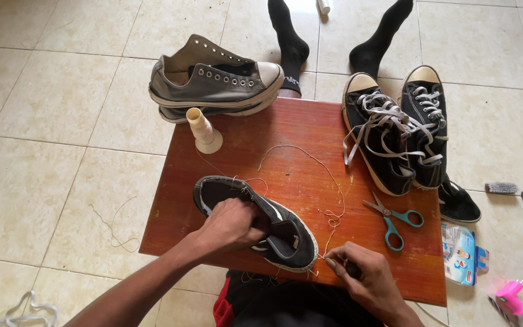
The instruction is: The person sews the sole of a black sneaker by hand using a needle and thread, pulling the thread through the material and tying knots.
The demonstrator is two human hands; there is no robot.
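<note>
A black low shoe [286, 233] with a white sole edge lies near the front of a small red-brown wooden table [310, 163]. My left hand [228, 224] reaches into the shoe's opening and grips it. My right hand [358, 275] is at the table's front right, fingers pinched on a thin pale thread [328, 181] that loops across the table from the shoe's edge. A cream thread cone [203, 130] stands behind the shoe.
A grey pair of sneakers [213, 82] lies at the table's back left, a black laced pair [394, 130] at the back right. Teal-handled scissors [391, 218] lie on the right. Another person's black-socked feet [334, 42] rest beyond. A packet [461, 254] and pink tool [509, 297] sit on the tiled floor.
</note>
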